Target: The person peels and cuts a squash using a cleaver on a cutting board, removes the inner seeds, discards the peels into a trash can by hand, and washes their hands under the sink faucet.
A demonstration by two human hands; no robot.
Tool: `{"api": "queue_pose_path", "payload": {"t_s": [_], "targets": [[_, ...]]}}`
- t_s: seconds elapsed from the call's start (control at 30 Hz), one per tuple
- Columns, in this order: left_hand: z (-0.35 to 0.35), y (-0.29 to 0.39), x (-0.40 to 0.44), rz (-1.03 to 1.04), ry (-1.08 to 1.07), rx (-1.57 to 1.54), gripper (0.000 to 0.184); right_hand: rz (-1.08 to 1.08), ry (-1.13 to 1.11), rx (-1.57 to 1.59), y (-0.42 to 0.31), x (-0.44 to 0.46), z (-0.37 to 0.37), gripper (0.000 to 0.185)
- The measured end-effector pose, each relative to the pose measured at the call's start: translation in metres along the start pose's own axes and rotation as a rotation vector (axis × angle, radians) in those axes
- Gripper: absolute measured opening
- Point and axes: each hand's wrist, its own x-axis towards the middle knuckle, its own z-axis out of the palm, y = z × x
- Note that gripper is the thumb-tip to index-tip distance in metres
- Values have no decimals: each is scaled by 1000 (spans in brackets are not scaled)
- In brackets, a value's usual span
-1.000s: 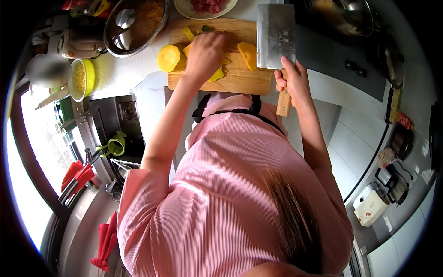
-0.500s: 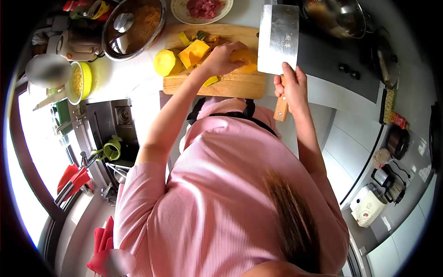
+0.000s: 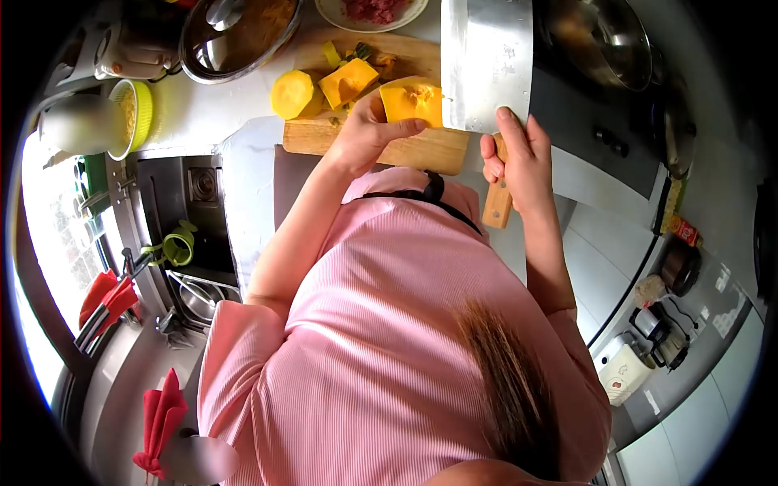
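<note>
My right hand (image 3: 521, 159) is wrapped round the wooden handle of a cleaver (image 3: 486, 69), whose broad blade stands over the right end of the cutting board (image 3: 320, 138). With my left hand (image 3: 371, 136) I grip a chunk of pumpkin (image 3: 409, 101), thumb toward me, its seeded hollow showing. The chunk's right side meets or passes behind the blade edge; I cannot tell whether they touch. Left of it lie a cut pumpkin block (image 3: 348, 83) and a rounded pumpkin piece (image 3: 295, 95). Small peel scraps (image 3: 356, 53) lie behind them.
A plate of raw minced meat (image 3: 373, 11) and a lidded pan (image 3: 237, 40) stand behind the board. Right is the dark stove (image 3: 583, 121) with a metal pan (image 3: 604, 40). A yellow-green basket (image 3: 138, 121) and the sink (image 3: 158, 182) are left.
My left hand has come back toward me, turning the pumpkin chunk so its hollow side shows. The cleaver stays in my right hand, slightly closer to the camera.
</note>
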Motion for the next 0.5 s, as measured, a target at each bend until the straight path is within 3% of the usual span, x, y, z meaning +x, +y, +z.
{"api": "queue_pose_path", "payload": {"t_s": [0.23,0.5], "targets": [[0,8,-11,139,42,146,42,-38,-35,-42,-8,0,8,24],[6,11,-14,147,82,200,38,-64,-27,-32,-6,6,17,24]]}}
